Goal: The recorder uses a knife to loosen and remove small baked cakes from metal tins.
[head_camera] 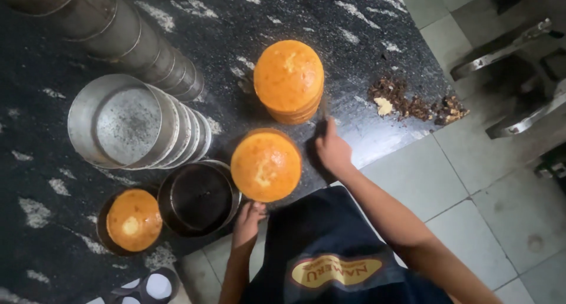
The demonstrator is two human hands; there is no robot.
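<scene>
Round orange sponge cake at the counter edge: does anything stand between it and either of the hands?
Nothing visible does. The left hand touches the round orange sponge cake at its near edge; the right hand lies just beside it on the black speckled counter, with only bare counter between.

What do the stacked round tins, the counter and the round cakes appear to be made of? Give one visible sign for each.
Stacked round tins: probably thin metal, dull grey, with a soft sheen on the rims.
Counter: looks like polished dark stone, black with white flecks.
Round cakes: baked sponge, it seems, with a matte golden-orange crust and pale torn patches.
</scene>
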